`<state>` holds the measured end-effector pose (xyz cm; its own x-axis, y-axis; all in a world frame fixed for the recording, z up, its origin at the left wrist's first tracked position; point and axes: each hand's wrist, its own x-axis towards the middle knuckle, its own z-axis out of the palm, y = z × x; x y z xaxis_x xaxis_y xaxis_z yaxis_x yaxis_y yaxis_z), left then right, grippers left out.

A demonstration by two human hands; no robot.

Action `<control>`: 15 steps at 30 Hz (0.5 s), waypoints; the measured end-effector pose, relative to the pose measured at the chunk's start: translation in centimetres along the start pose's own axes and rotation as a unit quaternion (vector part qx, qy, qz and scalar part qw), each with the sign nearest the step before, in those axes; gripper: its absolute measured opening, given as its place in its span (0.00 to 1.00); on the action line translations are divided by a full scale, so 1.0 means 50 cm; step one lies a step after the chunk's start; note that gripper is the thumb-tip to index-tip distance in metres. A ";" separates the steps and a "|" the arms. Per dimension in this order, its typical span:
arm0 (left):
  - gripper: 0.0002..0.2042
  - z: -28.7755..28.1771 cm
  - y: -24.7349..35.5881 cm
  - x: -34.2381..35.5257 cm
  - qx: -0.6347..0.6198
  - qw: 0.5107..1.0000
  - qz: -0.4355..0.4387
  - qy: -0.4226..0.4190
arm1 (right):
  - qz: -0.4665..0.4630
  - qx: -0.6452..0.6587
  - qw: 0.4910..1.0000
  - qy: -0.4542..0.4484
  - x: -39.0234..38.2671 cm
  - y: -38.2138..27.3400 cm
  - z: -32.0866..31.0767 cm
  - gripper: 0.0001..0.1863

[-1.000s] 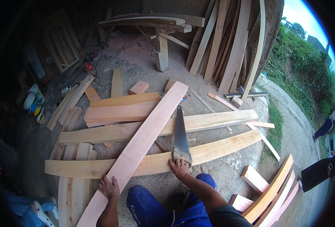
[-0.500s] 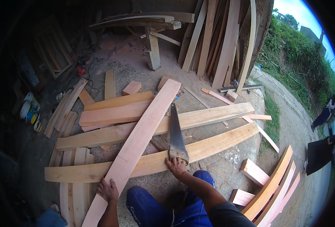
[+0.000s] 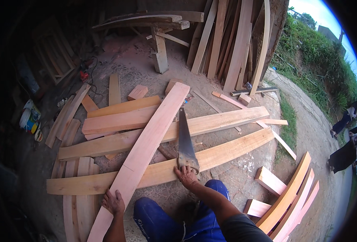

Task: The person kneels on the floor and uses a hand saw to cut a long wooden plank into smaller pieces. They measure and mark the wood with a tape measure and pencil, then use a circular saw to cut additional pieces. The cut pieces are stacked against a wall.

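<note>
A long pinkish plank [image 3: 150,131] runs slantwise from near my lap to the far side, lying across two curved boards. My left hand [image 3: 114,202] grips its right edge close to me, below a thin dark line across its face. In my right hand [image 3: 186,176] is the handle of a handsaw [image 3: 185,141]; the fingers wrap round it, partly hidden. The blade points away from me, to the right of the plank and apart from it. Under the saw's handle end passes the nearer curved board [image 3: 231,148]; the farther curved board [image 3: 222,122] passes beneath the blade.
Several beams [image 3: 122,121] and small blocks [image 3: 138,92] lie on the floor beyond. Curved pieces [image 3: 288,193] are stacked at the near right. Tall boards [image 3: 239,44] lean at the back beside a wooden trestle [image 3: 160,50]. People [image 3: 343,151] are on the path at right.
The view has shifted slightly, so the floor and wood appear a little farther left. Both hands keep their holds on plank and saw. The people at the right have moved a little.
</note>
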<state>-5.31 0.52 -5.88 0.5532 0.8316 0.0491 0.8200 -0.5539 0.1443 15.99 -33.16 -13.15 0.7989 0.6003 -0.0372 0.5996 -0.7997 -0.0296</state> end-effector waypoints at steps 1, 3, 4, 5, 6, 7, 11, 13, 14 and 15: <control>0.33 0.000 0.000 -0.001 -0.003 1.000 -0.001 0.005 | 0.001 0.001 1.000 -0.003 0.000 -0.001 -0.001 0.31; 0.33 0.006 -0.002 -0.003 -0.005 1.000 0.002 0.016 | 0.000 0.000 1.000 -0.004 -0.002 0.000 -0.005 0.31; 0.33 0.016 -0.010 -0.002 -0.002 1.000 0.005 0.022 | -0.002 -0.001 1.000 -0.002 -0.003 0.001 -0.006 0.31; 0.33 0.018 -0.009 -0.001 -0.001 1.000 0.009 0.027 | -0.003 -0.002 1.000 -0.001 -0.005 0.003 -0.007 0.31; 0.33 0.020 -0.007 -0.002 -0.003 1.000 0.007 0.022 | -0.002 -0.001 1.000 -0.002 -0.006 0.004 -0.006 0.31; 0.33 0.021 -0.007 -0.004 -0.004 1.000 0.004 0.016 | -0.002 0.001 1.000 -0.003 -0.008 0.006 -0.006 0.31; 0.34 0.007 -0.011 -0.011 -0.011 1.000 -0.009 0.003 | -0.015 -0.002 1.000 0.005 -0.001 0.002 0.006 0.31; 0.34 0.019 -0.021 -0.004 -0.014 1.000 -0.012 0.002 | -0.021 -0.023 0.999 0.019 0.002 0.000 0.008 0.30; 0.35 0.005 -0.016 -0.005 -0.025 1.000 -0.003 -0.004 | -0.014 -0.017 0.999 0.030 0.002 -0.001 0.011 0.30; 0.36 -0.003 -0.002 -0.007 -0.035 0.999 0.006 -0.012 | -0.009 -0.010 0.999 0.038 -0.004 0.006 0.013 0.30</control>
<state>-5.62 0.28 -5.76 0.5665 0.8237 0.0268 0.8020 -0.5584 0.2122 15.95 -33.52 -13.80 0.7894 0.6127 0.0384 0.6134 -0.7897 -0.0090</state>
